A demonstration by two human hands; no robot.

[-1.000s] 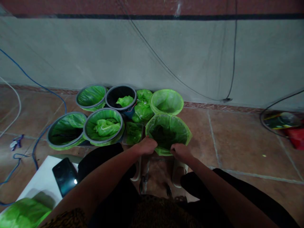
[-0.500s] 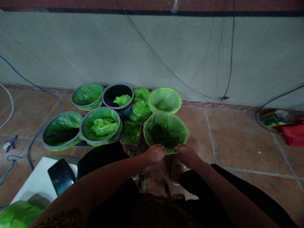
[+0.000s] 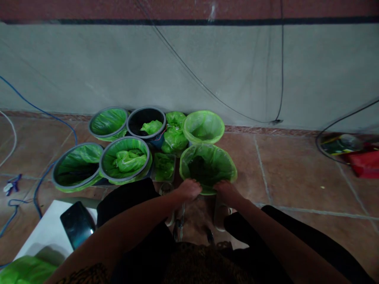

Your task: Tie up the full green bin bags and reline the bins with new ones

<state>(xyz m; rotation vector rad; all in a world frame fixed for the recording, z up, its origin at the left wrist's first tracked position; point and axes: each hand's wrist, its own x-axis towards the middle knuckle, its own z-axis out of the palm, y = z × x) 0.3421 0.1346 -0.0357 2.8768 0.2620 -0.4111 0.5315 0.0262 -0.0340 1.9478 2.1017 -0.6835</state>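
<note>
A small bin lined with a green plastic bag (image 3: 207, 165) stands on the tiled floor right in front of me. My left hand (image 3: 188, 189) and my right hand (image 3: 225, 191) both grip the near edge of that green bag at the bin's rim, fingers closed on the plastic. The hands are a short gap apart. The bin's body below the bag is hidden by my hands.
Several more green-lined bins (image 3: 125, 159) cluster to the left and behind, against a grey wall. A dark phone (image 3: 77, 225) lies on a white surface at lower left, with a green bag pile (image 3: 26, 270). Blue cable (image 3: 38, 177) trails left; red items (image 3: 365, 161) sit right.
My left hand has moved right along the bag's rim, closer to my right hand. The view has shifted slightly.
</note>
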